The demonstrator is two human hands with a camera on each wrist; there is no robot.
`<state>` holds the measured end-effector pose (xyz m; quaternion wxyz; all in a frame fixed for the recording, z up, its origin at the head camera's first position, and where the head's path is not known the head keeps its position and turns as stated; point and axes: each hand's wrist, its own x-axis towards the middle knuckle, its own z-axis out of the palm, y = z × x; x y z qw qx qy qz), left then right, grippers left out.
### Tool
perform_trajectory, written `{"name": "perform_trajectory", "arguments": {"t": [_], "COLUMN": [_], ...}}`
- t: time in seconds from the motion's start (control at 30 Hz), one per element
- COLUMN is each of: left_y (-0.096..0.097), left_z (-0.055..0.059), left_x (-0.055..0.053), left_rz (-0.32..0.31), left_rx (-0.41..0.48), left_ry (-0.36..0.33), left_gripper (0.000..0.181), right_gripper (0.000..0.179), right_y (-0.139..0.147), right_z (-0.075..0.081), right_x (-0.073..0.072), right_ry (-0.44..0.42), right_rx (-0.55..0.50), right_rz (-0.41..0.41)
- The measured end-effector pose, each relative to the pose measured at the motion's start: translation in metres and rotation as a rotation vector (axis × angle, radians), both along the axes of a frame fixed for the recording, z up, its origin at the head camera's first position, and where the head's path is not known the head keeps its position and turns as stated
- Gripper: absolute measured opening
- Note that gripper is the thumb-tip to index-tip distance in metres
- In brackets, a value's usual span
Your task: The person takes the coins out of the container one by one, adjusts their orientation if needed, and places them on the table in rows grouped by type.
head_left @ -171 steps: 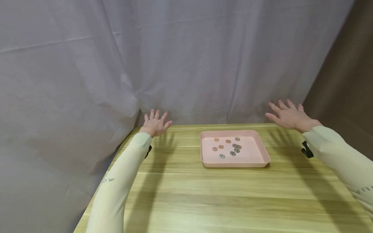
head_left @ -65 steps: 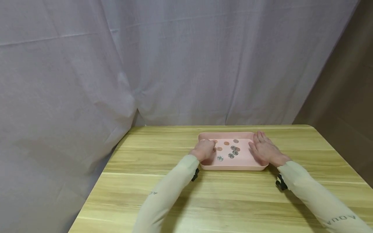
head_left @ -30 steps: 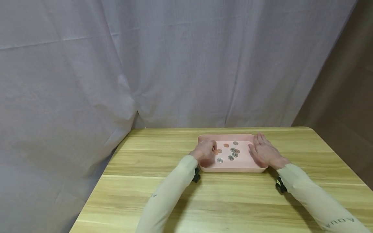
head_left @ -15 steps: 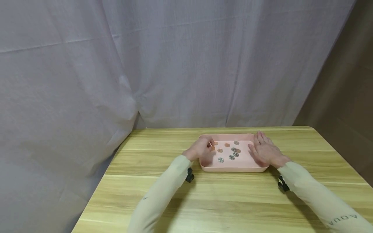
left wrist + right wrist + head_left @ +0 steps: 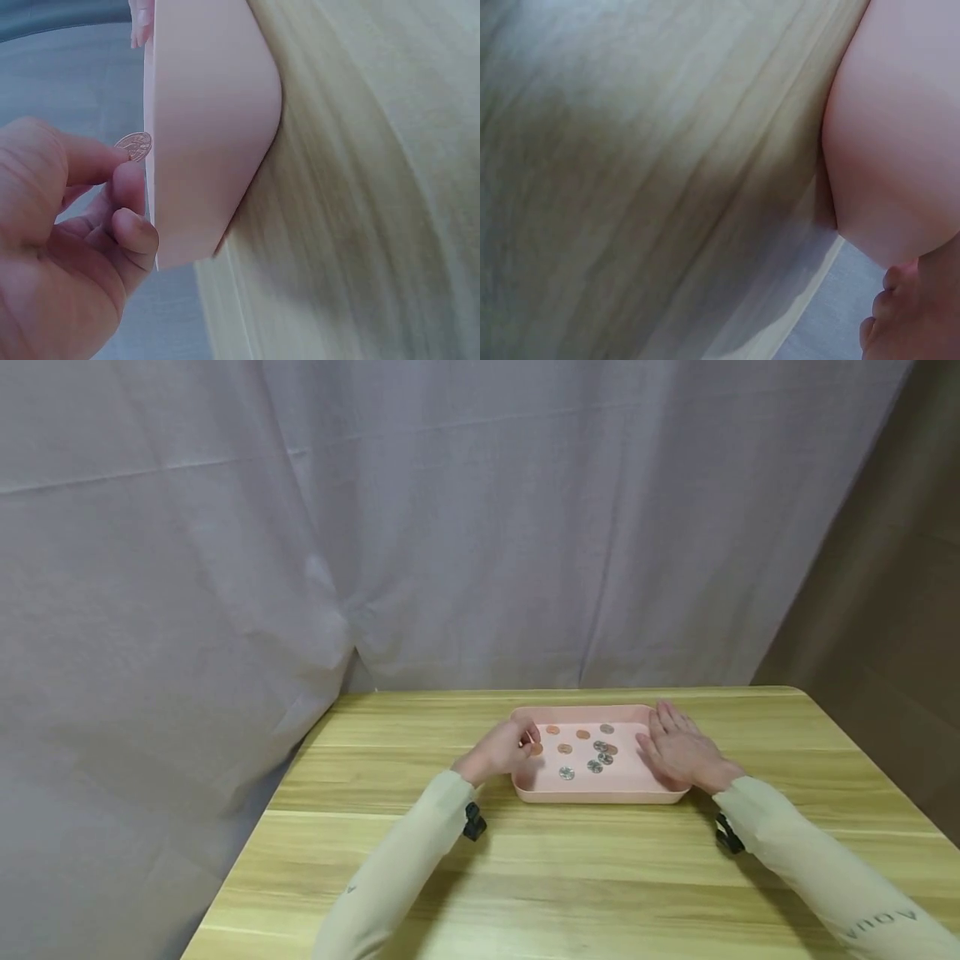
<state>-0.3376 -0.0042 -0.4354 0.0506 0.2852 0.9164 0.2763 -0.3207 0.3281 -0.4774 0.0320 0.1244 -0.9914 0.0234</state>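
My left hand (image 5: 501,749) pinches a copper-coloured coin (image 5: 135,145) between thumb and fingertips, at the left rim of a shallow pink tray (image 5: 600,796). In the left wrist view that coin stands on edge beside the tray's wall (image 5: 202,135). On the tray floor lie several coins, some copper like the coin (image 5: 564,748) near the middle, others silver like the coin (image 5: 567,772) at the front. A few silver ones cluster around another copper coin (image 5: 612,750). My right hand (image 5: 684,752) rests with straight fingers over the tray's right rim; the right wrist view shows only part of it.
The tray stands on a wooden table (image 5: 480,877) near its far edge. A grey curtain (image 5: 465,527) hangs behind and along the left. To the right is a darker brown drape (image 5: 885,635).
Both hands came from above the table to the tray. My left hand reached in, took a copper coin from the left side, and moved left to the rim. The right hand stays put.
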Motion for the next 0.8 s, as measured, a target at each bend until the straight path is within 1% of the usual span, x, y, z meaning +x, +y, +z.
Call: {"name": "perform_trajectory", "arguments": {"t": [0.13,0.4,0.5,0.67,0.8], "left_y": [-0.003,-0.012,-0.015,-0.020,-0.021], "left_z": [-0.002,-0.008,-0.009,-0.008,-0.007], "left_x": [0.003,0.010,0.014,0.025,0.035], "left_rz": [0.000,-0.023,-0.033,-0.053,-0.064], "left_rx": [0.002,0.052,0.052,0.046,0.041], "left_ry": [-0.003,-0.006,0.008,0.000,-0.010], "left_gripper": [0.007,0.007,0.007,0.009,0.006], "right_gripper": [0.074,0.072,0.072,0.071,0.071], "right_y": [0.000,-0.001,-0.002,-0.002,-0.002], "right_z": [0.001,0.002,0.002,0.001,0.001], "right_x": [0.001,0.001,0.002,0.002,0.002], "right_ry": [0.007,0.008,0.008,0.018,0.025], "right_rx": [0.000,0.010,0.007,-0.004,-0.013], "right_rz": [0.002,0.001,0.000,0.001,0.003]}}
